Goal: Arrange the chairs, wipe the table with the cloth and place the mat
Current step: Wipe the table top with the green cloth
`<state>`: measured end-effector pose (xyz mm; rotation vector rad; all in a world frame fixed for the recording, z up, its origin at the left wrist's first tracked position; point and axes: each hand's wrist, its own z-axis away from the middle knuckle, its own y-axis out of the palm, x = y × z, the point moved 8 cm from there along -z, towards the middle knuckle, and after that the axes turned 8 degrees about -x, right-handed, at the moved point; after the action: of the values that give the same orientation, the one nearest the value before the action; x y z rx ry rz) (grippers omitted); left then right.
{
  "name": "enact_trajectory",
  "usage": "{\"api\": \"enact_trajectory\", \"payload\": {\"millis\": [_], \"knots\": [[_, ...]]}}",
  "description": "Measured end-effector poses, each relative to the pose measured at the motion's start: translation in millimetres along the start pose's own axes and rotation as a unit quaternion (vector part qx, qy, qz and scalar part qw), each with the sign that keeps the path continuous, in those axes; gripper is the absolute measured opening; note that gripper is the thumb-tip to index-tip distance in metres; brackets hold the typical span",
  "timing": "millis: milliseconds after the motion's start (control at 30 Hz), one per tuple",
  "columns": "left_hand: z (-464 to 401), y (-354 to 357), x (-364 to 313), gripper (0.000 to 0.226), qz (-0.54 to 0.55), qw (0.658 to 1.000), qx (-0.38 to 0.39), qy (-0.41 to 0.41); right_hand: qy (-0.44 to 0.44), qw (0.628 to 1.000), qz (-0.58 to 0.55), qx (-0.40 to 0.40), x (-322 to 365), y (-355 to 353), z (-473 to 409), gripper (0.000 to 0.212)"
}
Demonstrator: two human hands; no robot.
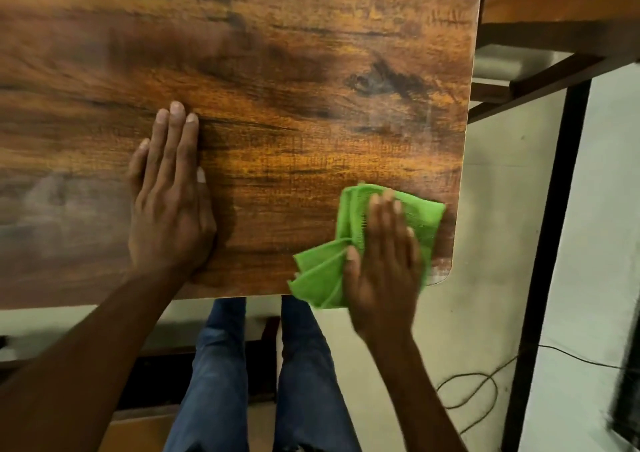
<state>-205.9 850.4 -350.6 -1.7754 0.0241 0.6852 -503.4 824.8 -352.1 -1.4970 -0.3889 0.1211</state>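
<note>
The wooden table (277, 71) fills most of the head view. A folded green cloth (322, 278) lies at the table's near right corner, partly hanging over the front edge. My right hand (384, 264) presses flat on the cloth with straight fingers. My left hand (169, 199) rests flat on the bare tabletop to the left, fingers straight and together. A wooden chair (554, 19) stands beyond the table's right edge at the upper right. No mat is in view.
My legs in blue jeans (221, 375) stand against the table's front edge. A black vertical post (554, 226) runs down the right side. A cable (478, 389) loops on the pale floor at the lower right.
</note>
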Motion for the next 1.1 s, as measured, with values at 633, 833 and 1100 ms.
{"api": "enact_trajectory", "payload": {"millis": [633,833,1100], "knots": [[0.8,6.8,6.9,0.059,-0.025,0.999,-0.02,0.026,0.096,0.991,0.003,-0.098,61.4,2.0,-169.8,0.072],[11.3,19.2,25.3,0.065,-0.033,0.998,-0.023,0.042,-0.133,0.99,0.0,-0.037,183.9,15.6,-191.8,0.069],[8.4,13.6,14.7,0.059,-0.011,1.0,-0.019,0.012,0.046,0.997,-0.025,-0.055,-21.0,-13.9,-70.9,0.07]]}}
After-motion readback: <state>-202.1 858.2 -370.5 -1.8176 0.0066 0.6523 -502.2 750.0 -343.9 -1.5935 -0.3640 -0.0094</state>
